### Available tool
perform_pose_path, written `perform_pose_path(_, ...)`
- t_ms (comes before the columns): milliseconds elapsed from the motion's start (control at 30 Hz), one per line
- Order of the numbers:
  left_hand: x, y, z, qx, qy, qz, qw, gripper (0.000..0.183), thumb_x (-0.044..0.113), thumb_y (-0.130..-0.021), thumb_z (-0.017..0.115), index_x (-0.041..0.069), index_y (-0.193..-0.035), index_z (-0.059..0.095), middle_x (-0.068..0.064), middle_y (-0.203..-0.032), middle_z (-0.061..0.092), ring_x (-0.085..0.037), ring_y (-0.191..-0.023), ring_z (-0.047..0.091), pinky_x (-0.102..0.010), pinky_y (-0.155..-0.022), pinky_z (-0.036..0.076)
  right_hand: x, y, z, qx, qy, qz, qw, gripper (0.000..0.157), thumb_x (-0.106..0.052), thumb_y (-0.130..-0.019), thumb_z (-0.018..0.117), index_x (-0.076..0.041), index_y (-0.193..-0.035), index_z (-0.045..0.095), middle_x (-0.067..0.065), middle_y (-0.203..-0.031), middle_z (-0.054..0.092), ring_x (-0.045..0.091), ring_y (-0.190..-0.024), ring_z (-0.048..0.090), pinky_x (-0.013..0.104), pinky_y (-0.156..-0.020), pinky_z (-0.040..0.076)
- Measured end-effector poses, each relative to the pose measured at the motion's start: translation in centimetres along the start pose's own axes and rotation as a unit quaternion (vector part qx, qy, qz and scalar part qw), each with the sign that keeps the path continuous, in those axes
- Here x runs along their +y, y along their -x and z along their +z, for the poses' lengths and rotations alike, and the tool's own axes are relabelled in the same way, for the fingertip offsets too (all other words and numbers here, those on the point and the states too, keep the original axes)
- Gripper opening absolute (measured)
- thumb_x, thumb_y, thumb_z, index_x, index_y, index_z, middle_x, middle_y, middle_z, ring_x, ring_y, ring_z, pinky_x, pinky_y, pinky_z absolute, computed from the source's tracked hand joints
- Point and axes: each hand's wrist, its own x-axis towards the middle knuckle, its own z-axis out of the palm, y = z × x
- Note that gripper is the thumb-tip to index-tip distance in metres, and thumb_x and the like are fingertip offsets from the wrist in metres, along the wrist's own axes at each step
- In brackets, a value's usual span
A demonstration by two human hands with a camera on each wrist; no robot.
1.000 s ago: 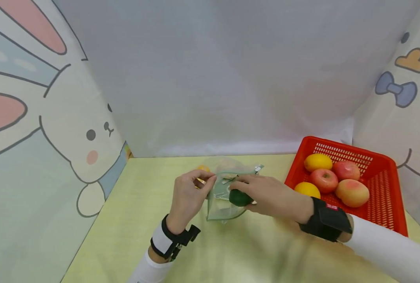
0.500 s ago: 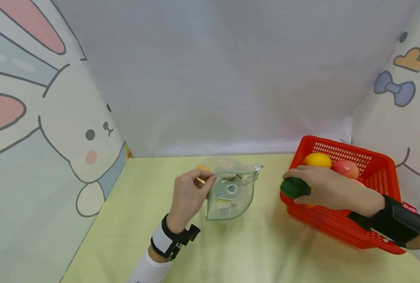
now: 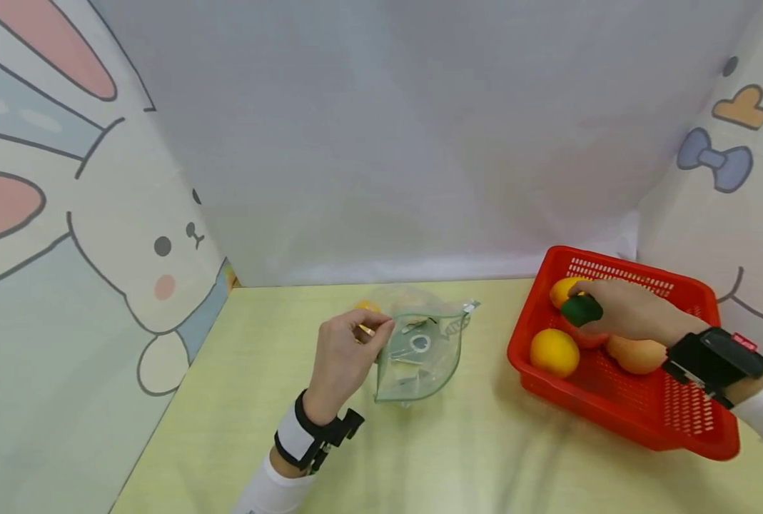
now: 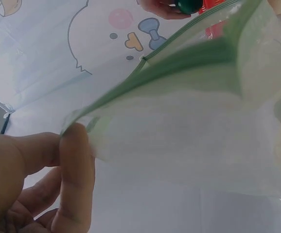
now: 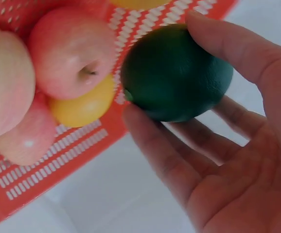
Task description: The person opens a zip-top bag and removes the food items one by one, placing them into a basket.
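My left hand (image 3: 345, 360) pinches the edge of a clear zip bag (image 3: 448, 357) between thumb and finger, and its green-rimmed mouth gapes. In the left wrist view the bag (image 4: 179, 136) stretches away from the fingers. Over the red basket (image 3: 587, 410), my right hand (image 3: 638, 310) holds a dark green avocado (image 3: 582, 310). The right wrist view shows the avocado (image 5: 174, 73) between thumb and fingertips, beside an apple (image 5: 70, 53) and a peach (image 5: 4, 82). Some contents show blurrily through the bag.
A lemon (image 3: 554, 353) lies at the basket's left side, and another yellow fruit (image 3: 564, 291) sits behind it. An orange-yellow thing (image 3: 367, 306) shows behind the left hand. Cartoon-printed cloth (image 3: 156, 264) stands along the left; a plain backdrop (image 3: 381, 178) rises at the back.
My right hand has carried the avocado rightward from the bag's mouth to over the basket. The left hand stays in place, still pinching the bag.
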Motion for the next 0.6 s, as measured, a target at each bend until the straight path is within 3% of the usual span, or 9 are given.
perform_pose_path(100,0.1,0.0,-0.1,-0.002,0.0,-0.002,1.0,0.005,0.008,-0.094,0.079,0.005,-0.095,0.082,-0.01,-0.087,0.078,-0.009,-0.057,0.065,-0.021,-0.048,0.055,0.6,-1.5,0.5,-0.002,-0.023,-0.011,1.0,0.023,-0.024,-0.086,0.087,-0.018,-0.095,0.067,0.0,-0.081,0.061,0.017,-0.082,0.057,0.029,-0.067,0.042)
perform_pose_path(233,0.2,0.1,-0.2,-0.003,-0.001,-0.003,1.0,0.004,0.008,-0.094,0.079,0.004,-0.095,0.082,-0.011,-0.087,0.078,-0.008,-0.058,0.064,-0.021,-0.048,0.055,1.4,-3.3,1.4,0.002,-0.004,-0.027,1.0,0.02,-0.014,-0.084,0.084,-0.022,-0.093,0.068,-0.002,-0.081,0.063,0.016,-0.082,0.058,0.03,-0.068,0.042)
perform_pose_path(333,0.2,0.1,-0.2,-0.005,-0.001,-0.005,1.0,0.005,0.008,-0.094,0.079,0.004,-0.095,0.082,-0.011,-0.087,0.078,-0.009,-0.058,0.064,-0.021,-0.049,0.056,1.9,-4.5,2.0,0.021,0.039,-0.045,0.998,0.024,-0.014,-0.086,0.082,-0.022,-0.106,0.072,-0.001,-0.092,0.066,0.019,-0.09,0.058,0.037,-0.076,0.049)
perform_pose_path(400,0.2,0.0,-0.2,-0.005,-0.001,-0.005,1.0,0.005,0.008,-0.094,0.079,0.004,-0.096,0.082,-0.011,-0.088,0.078,-0.009,-0.058,0.064,-0.021,-0.049,0.056,2.1,-5.1,2.3,0.031,0.063,-0.055,0.996,0.033,-0.014,-0.088,0.08,-0.017,-0.12,0.073,0.005,-0.106,0.067,0.025,-0.099,0.059,0.048,-0.087,0.056)
perform_pose_path(500,0.2,0.0,-0.2,-0.005,-0.001,-0.006,1.0,0.006,0.008,-0.094,0.079,0.004,-0.096,0.082,-0.011,-0.088,0.078,-0.009,-0.058,0.065,-0.021,-0.049,0.056,2.2,-5.4,2.4,0.028,0.066,-0.053,0.996,0.043,-0.016,-0.092,0.078,-0.011,-0.134,0.068,0.013,-0.124,0.067,0.032,-0.111,0.059,0.063,-0.097,0.055)
perform_pose_path(600,0.1,0.0,-0.3,-0.004,-0.001,-0.007,1.0,0.005,0.008,-0.094,0.079,0.004,-0.096,0.082,-0.011,-0.088,0.078,-0.008,-0.058,0.065,-0.021,-0.049,0.056,2.1,-5.2,2.3,0.026,0.049,-0.046,0.997,0.041,-0.019,-0.092,0.077,-0.015,-0.133,0.069,0.012,-0.125,0.067,0.032,-0.113,0.058,0.062,-0.096,0.054)
